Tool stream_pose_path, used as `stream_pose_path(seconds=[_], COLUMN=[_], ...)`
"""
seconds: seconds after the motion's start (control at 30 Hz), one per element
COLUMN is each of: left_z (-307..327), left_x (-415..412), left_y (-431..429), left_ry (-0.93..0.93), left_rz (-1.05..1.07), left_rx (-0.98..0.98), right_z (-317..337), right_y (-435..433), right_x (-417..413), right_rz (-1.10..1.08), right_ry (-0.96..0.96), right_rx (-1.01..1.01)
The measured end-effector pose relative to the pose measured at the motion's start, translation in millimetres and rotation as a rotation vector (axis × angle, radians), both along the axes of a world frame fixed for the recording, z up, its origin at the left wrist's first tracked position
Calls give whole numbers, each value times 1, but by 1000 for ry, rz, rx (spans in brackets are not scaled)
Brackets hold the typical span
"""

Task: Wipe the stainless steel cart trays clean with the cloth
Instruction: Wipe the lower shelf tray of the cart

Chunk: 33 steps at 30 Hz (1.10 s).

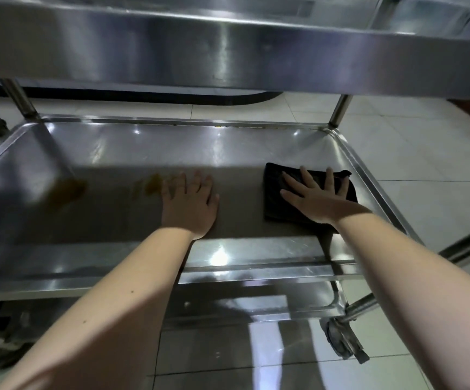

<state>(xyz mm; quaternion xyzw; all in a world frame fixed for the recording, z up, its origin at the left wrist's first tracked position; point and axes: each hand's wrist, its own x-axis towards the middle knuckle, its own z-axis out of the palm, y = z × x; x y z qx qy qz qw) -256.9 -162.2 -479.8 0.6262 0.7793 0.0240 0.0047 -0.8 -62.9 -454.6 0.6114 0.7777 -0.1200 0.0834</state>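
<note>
Cloth [273, 198] first: where is it, and what grips it?

— Nothing grips it. It lies folded and black at the right end of the middle tray [132, 153]. The right hand [315, 198] presses flat on it, fingers spread wide.

And the left hand [190, 204]?

— Flat on bare steel, near the cloth but apart from it, fingers straight, holding nothing. Both forearms reach in over the near rim.

How much is left?

— Plenty, I'd judge. Brown stains [68, 190] lie unwiped towards the left end. Whether the upper tray [228, 43] beyond is clean, I cannot tell.
</note>
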Motion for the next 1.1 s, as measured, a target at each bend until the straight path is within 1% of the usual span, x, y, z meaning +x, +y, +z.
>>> stream_pose_path(seconds=[0.07,0.1,0.17,0.23,0.3,0.37,0.43,0.53,0.73,0.8,0.83,0.97,1.03,1.1], left_z=[-1,-1,-1,-1,-1,0,0,0,-1,-1,-1,0,2,4], left_x=[-1,-1,-1,0,0,0,1,3,6,6,6,2,0,0], left_y=[1,1,1,1,1,1,1,1,3,5,5,4,3,1], left_ry=[-3,-3,-2,-8,-16,-24,-22,-36,-57,-50,-51,-40,-49,-67], left_rz=[-2,-3,-8,-7,-7,-4,-8,-15,-2,2,5,13,15,10], left_rx=[5,5,6,9,14,13,18,27,44,41,34,-2,-8,-17], right_z=[4,5,5,1,-7,-13,-10,-5,-1,-1,-3,-21,-22,-15], right_y=[7,8,9,6,1,3,13,27,36,28,19,-46,-64,-59], right_x=[1,1,-3,-14,-25,-22,-7,17,33,21,10,-51,-53,-22], right_rz=[-29,-37,-30,-57,-77,-45,-41,-134,-243,-212,-158,137,153,86], right_ry=[137,160,73,44,25,-31,-5,55,25,28,30,33,38,21], right_rx=[-12,6,101,151,103,76,59,61,84,85,91,127,150,162])
